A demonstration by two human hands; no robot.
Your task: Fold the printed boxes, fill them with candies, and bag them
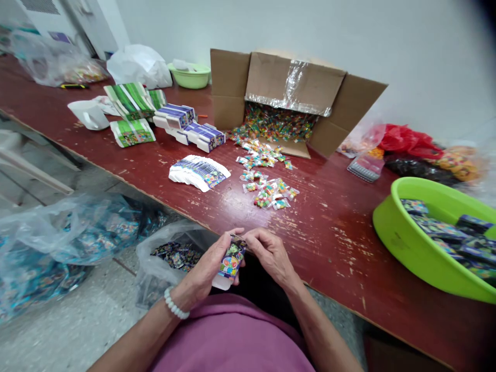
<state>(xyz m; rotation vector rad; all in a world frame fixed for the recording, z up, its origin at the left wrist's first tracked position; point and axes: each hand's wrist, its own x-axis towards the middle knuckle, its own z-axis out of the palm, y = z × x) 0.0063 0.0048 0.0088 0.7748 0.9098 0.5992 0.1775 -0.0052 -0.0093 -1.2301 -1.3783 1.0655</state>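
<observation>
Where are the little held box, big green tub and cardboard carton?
Little held box [232, 262], head view: printed front.
Big green tub [406, 251], head view: outer wall.
Cardboard carton [268, 80], head view: upper flap.

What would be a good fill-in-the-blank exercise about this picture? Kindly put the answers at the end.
1. The left hand holds a small, dark, printed carton whose lower end flap is coloured ____.
2. A bracelet of round, white beads encircles the person's ____ wrist.
3. The open, brown box, made of ____, stands behind small, clear-wrapped, multicoloured sweets.
4. The large, bright green plastic tub reaches the ____ edge of the picture.

Missing words: white; left; cardboard; right.
</observation>
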